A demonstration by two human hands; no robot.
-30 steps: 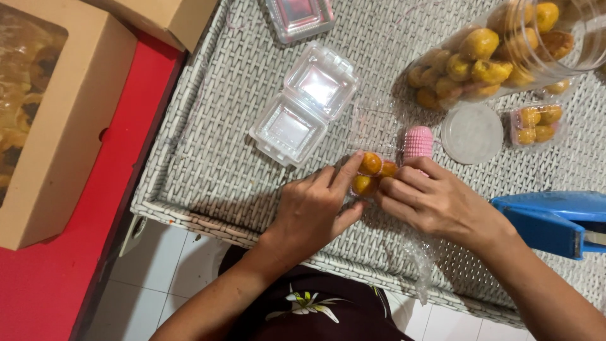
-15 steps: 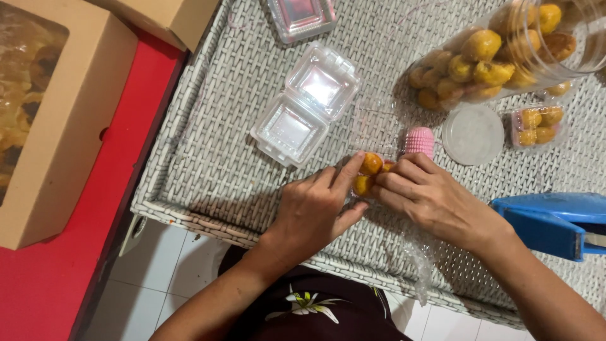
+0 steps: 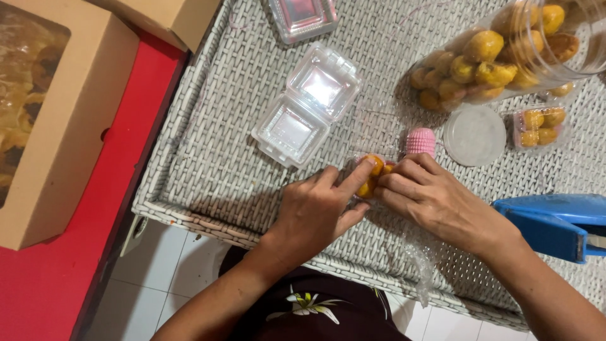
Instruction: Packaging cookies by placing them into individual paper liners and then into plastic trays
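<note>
Both hands meet over a small clear plastic box of orange-yellow round pastries (image 3: 372,175) on the white woven table (image 3: 208,158). My left hand (image 3: 319,211) presses its fingers on the box from the left. My right hand (image 3: 435,199) grips it from the right, its fingers curled over the top. Most of the box is hidden under the fingers. A stack of pink paper cups (image 3: 420,140) stands just behind my right hand. An empty open clear clamshell box (image 3: 306,107) lies beyond my left hand.
A big clear jar of pastries (image 3: 499,57) lies at the back right, its round lid (image 3: 475,134) and a filled small box (image 3: 541,123) beside it. A blue stapler (image 3: 555,224) sits at the right. Brown cardboard boxes (image 3: 57,113) rest on a red surface to the left.
</note>
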